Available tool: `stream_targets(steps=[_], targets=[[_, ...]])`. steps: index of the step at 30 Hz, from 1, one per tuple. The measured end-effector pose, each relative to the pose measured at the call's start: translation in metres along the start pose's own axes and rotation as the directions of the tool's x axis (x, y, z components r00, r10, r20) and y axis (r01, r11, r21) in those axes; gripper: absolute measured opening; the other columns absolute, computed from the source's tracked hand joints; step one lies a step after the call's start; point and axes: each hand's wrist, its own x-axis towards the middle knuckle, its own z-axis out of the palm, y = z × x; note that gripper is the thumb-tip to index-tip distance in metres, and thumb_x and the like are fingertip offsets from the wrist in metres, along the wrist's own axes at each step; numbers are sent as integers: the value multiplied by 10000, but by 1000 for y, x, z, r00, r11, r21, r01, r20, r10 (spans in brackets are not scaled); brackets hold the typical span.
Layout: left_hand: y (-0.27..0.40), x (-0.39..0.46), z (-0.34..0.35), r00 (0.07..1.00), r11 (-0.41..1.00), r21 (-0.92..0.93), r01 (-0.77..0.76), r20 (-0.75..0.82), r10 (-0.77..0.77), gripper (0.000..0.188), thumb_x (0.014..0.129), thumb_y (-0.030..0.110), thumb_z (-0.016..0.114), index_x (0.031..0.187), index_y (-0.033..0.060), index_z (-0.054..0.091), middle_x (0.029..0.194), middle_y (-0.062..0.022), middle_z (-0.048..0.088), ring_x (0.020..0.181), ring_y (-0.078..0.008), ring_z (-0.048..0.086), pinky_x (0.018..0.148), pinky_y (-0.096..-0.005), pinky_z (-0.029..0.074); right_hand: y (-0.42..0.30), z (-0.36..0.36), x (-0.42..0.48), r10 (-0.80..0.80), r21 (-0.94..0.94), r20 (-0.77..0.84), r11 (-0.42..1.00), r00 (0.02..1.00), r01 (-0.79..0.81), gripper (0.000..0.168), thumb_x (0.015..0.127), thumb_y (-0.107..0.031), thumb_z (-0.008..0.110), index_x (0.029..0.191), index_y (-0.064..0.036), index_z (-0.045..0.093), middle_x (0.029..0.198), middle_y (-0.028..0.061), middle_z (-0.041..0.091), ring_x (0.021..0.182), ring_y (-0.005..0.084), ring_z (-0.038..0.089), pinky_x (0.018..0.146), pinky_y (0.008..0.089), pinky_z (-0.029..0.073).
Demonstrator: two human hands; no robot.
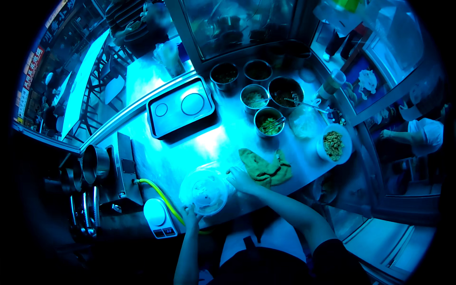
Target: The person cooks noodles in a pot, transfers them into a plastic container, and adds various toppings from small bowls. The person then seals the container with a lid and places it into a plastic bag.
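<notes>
In the head view, a round clear plastic container (205,194) with a lid stands near the front edge of the metal counter. My left hand (191,214) touches its lower left rim. At its right side is my right hand (239,179), fingers partly curled; whether they touch the rim or hold anything is unclear. A crumpled cloth (265,167) lies just beyond my right hand. To the left of the container sits a white kitchen scale (159,217), with a yellow hose (162,195) running between them.
Several metal pots of food, one with chopped greens (269,125), stand at the back right near a plastic bag (303,123) and a white tub of food (334,145). A rectangular tray (181,107) is at the back. Pans and ladles hang left (95,165). Other people are beyond the glass.
</notes>
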Motion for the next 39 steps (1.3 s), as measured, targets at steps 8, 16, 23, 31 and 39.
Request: stream_targets(steps=[8,16,23,31,39], targets=[[-16,6,25,917,898,-385,211,396,-45,579,883,481,269,1316,100,221,1317,-155,296,1171,-313,356,937,-456,344,3,9,-25,445,-140,210,895,871,-423,321,688,-218,577,937,-22,526,802,180,581,725,372,560,672,449,453],[-33,9,24,986,940,-329,94,163,-42,591,877,483,284,1314,90,224,1304,-141,328,1152,-322,380,944,-460,341,-31,-69,-25,212,110,364,957,907,-268,205,738,-224,529,808,-33,554,684,176,564,617,310,565,511,415,426],[-28,21,36,996,845,-529,81,83,-43,668,839,537,340,1323,99,200,1296,-132,338,1145,-314,389,957,-429,337,19,-45,-35,223,159,324,945,919,-285,153,757,-187,507,826,-50,507,716,158,553,636,310,564,510,418,426],[-17,-61,118,918,956,182,231,-366,-152,279,846,391,381,878,122,448,599,19,362,460,-83,341,395,-257,283,36,-298,-135,673,624,-161,636,722,-454,184,798,-157,587,794,-54,434,604,-7,408,516,50,393,450,216,322],[9,-41,337,946,857,511,-65,306,-111,242,887,302,404,950,70,432,738,-83,547,555,-148,540,468,-239,443,124,-364,-188,845,663,-310,520,435,-538,233,812,-181,566,874,1,434,726,69,515,641,117,527,527,233,426]])
